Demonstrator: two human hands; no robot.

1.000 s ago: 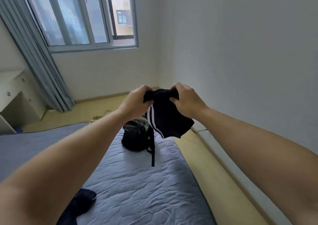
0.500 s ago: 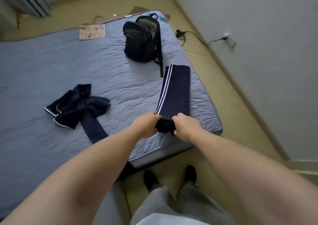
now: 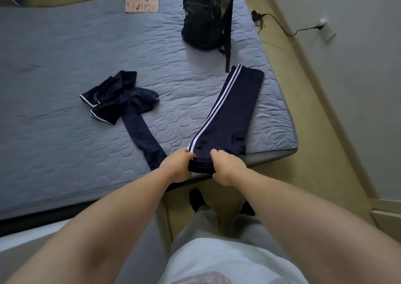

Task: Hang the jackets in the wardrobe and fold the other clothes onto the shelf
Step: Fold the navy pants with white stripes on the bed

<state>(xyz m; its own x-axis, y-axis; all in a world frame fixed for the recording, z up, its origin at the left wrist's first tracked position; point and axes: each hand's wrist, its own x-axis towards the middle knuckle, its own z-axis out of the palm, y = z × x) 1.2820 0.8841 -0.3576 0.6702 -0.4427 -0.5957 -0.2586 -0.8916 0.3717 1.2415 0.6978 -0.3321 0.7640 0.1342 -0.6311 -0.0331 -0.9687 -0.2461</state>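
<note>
Navy track pants [image 3: 230, 114] with two white side stripes lie stretched out flat along the right side of the blue quilted mattress [image 3: 65, 66], legs together, pointing away from me. My left hand [image 3: 176, 167] and my right hand [image 3: 226, 167] both grip the bunched waistband at the mattress's near edge. A second navy garment [image 3: 121, 101] with white trim lies crumpled in the middle of the mattress, one long part trailing toward my left hand.
A black backpack [image 3: 205, 18] stands at the far right of the mattress. A small pink card [image 3: 142, 3] lies at the far edge. A charger cable [image 3: 280, 26] runs across the floor to a wall socket. My feet stand on the floor strip by the wall.
One second ago I held the pants bunched up in the air facing the window. Since then they were laid out flat on the mattress, and my view has tilted down.
</note>
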